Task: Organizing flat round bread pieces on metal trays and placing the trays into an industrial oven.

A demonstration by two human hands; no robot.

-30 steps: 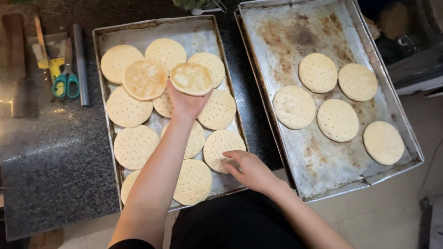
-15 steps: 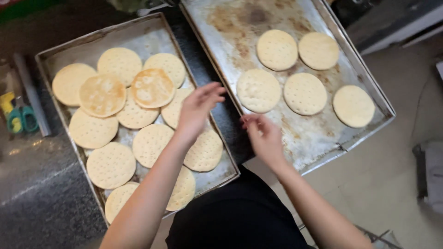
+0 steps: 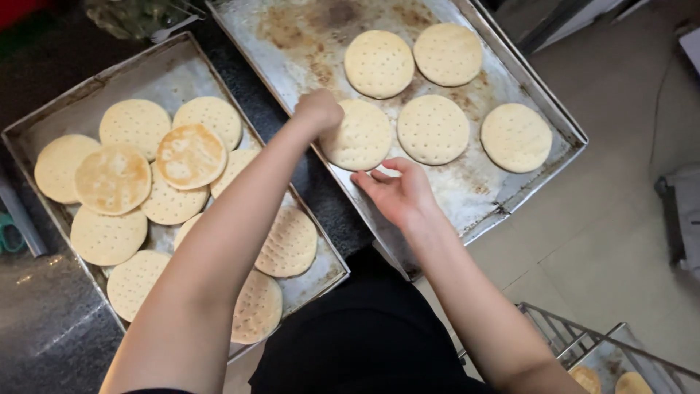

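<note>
Two metal baking trays lie side by side on a dark counter. The left tray (image 3: 69, 95) holds several pale round flatbreads, two of them browned side up (image 3: 191, 155). The right tray (image 3: 510, 211) carries several dotted flatbreads. My left hand (image 3: 319, 109) grips the upper-left edge of the nearest flatbread (image 3: 362, 136) on the right tray. My right hand (image 3: 395, 191) sits just below that same flatbread, fingers apart, fingertips at its lower edge.
A wire rack (image 3: 583, 343) with more flatbreads shows at the bottom right, over a tiled floor. Green-handled scissors (image 3: 9, 235) lie at the far left edge of the counter. A clear plastic bag (image 3: 138, 16) sits behind the left tray.
Both hands moved from the left tray across to the right tray. My left hand has closed on the edge of the nearest flatbread there. The view shifted to the right.
</note>
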